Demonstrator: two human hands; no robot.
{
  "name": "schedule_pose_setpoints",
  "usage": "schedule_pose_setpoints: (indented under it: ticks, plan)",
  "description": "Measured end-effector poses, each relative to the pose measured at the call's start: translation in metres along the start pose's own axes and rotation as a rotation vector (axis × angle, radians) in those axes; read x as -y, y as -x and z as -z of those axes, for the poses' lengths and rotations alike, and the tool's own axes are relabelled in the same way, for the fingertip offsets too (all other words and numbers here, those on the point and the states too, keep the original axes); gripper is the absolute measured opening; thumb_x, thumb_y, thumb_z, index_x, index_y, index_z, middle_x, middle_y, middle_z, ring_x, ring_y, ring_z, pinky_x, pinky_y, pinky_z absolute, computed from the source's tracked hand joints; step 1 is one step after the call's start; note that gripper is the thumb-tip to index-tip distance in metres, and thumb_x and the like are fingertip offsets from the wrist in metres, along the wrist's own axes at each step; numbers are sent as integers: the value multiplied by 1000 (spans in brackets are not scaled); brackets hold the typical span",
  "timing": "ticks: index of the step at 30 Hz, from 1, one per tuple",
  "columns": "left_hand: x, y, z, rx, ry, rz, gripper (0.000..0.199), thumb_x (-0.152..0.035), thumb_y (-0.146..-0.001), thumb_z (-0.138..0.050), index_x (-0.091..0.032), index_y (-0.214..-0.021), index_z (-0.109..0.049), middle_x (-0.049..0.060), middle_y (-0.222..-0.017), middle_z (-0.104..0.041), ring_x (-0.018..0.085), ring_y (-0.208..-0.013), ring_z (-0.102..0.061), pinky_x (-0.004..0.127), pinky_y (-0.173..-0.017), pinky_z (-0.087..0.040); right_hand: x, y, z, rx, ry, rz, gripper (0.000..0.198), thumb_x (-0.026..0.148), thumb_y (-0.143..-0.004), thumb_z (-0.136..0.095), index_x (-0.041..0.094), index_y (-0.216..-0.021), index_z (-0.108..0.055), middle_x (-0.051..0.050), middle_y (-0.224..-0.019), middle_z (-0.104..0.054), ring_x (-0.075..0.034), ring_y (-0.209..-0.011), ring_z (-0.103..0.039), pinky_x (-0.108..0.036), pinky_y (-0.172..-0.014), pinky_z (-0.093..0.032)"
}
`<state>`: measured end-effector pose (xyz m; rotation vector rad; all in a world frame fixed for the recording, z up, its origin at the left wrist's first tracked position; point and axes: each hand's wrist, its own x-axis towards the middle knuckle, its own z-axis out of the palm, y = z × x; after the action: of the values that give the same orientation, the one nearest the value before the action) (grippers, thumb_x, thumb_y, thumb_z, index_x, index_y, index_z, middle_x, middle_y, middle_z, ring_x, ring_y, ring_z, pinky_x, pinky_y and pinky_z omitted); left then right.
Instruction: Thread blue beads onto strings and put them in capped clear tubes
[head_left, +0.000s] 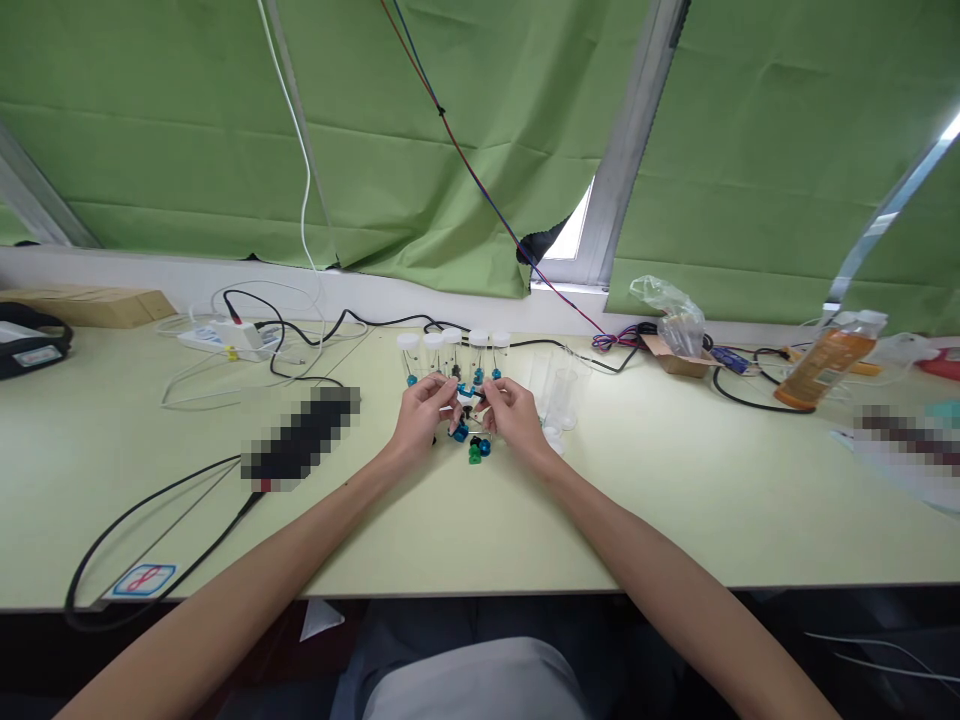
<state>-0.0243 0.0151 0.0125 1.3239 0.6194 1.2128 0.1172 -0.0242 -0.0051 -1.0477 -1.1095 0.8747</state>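
My left hand [424, 412] is closed in a pinch on a small blue plastic piece [466, 389]. Facing it, my right hand [512, 415] pinches a small black piece [481, 396] right beside the blue one; whether the two touch is too small to tell. Below the fingers lie loose blue parts [460, 432], a green part [475, 454] and a thin metal rod, partly covered by the hands. Behind the hands stand several clear tubes with white caps [478, 340], with small blue and dark parts in them.
More clear tubes [559, 397] stand right of my hands, near a white cap [553, 438]. A cabled, blurred-out black device [300, 440] lies left. At the right are a bottle of orange liquid [829, 362] and a small cardboard box [679, 358]. A power strip [232, 338] sits back left.
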Motion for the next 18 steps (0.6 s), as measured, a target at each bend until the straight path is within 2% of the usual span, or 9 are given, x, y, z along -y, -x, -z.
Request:
schedule_pose_setpoints:
  ticks: [5,10,18]
  plan:
    - [0,0,0,-20,14,7,27,-34,-76,-73,-17,-66,-55,-1,-60,-48,12,-47,-52,25,-39,-40,-1,0,0,-1,42,18,39,59,-83,-58,20,-84,-57,-1,-77,-65,-10,-45,-56,-22,-40,-40]
    - [1,-1,0,-35,27,13,27,-35,-75,-73,-17,-66,-55,-1,-60,-48,12,-47,-52,24,-39,-41,1,3,0,-24,54,57,34,53,-80,-64,21,-89,-58,-1,-92,-64,-9,-52,-60,-22,-43,-42]
    - [0,-1,-1,-50,39,34,26,-33,-74,-73,-17,-66,-54,-2,-59,-48,11,-46,-51,24,-39,-40,0,3,0,-25,41,47,32,47,-78,-68,21,-93,-56,-2,-97,-61,-9,-53,-60,-22,-44,-43]
